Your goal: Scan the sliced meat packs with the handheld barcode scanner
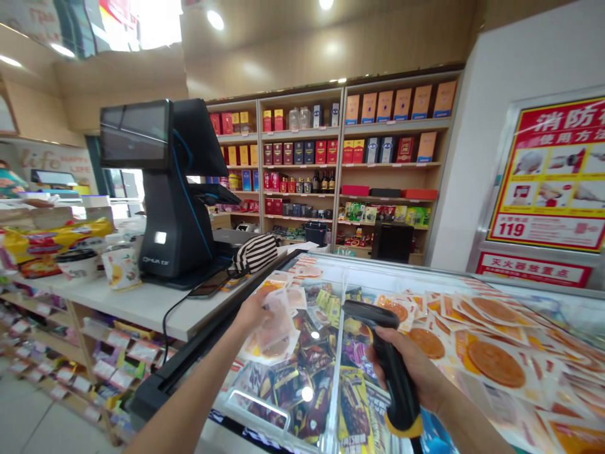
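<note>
My left hand (255, 311) is closed on the edge of a flat, see-through packet (278, 320), pale pink with its contents unclear. It hovers over or rests on similar packets (269, 353) on the left part of the glass lid; I cannot tell which. In my right hand (418, 362) is a black handheld barcode scanner (399, 378) with a yellow band at its base. The fingers wrap round its handle, and its head points left toward the packets. Right of the scanner lies a spread pile of flat packets with round orange-brown discs (496, 362).
Beneath the glass of the chest freezer (338, 378) are several wrapped ice creams (302, 378). A counter (165, 309) on the left bears a checkout terminal (177, 208), a phone (208, 285), a striped pouch (255, 253) and cups (78, 265). Shelves of boxes (302, 151) stand behind.
</note>
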`<move>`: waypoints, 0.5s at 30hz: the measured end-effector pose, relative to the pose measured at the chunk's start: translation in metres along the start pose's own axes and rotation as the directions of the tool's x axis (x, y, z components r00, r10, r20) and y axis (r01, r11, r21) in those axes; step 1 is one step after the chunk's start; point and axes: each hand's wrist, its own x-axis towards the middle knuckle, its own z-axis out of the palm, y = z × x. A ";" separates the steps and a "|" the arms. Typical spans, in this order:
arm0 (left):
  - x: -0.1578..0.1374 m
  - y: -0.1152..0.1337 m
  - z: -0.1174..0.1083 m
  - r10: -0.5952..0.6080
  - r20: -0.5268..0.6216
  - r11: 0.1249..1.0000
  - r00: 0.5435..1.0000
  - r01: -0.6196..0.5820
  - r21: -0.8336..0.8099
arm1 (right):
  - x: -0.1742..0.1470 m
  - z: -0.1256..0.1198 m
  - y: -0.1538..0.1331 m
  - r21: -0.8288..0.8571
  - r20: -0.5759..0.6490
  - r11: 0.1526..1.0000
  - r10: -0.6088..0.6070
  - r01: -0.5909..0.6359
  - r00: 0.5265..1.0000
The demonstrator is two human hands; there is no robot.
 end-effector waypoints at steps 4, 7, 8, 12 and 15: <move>0.008 0.022 0.016 0.157 -0.104 0.988 0.982 -0.155 0.029 | -0.002 0.001 -0.002 0.012 -0.003 1.000 -0.009 0.009 1.000; 0.009 0.031 0.036 0.212 -0.144 0.977 0.967 -0.212 0.019 | -0.003 0.000 -0.005 0.030 0.001 0.999 -0.026 0.026 1.000; 0.009 0.033 0.044 0.225 -0.145 0.974 0.964 -0.226 0.010 | -0.004 0.000 -0.006 0.038 0.003 0.999 -0.038 0.038 0.999; 0.008 0.043 0.073 0.268 -0.131 0.962 0.954 -0.273 -0.020 | -0.007 -0.003 -0.010 0.071 -0.006 0.995 -0.067 0.067 0.998; 0.009 0.053 0.088 0.279 -0.139 0.958 0.950 -0.284 -0.020 | -0.010 -0.004 -0.013 0.086 -0.009 0.994 -0.065 0.065 0.998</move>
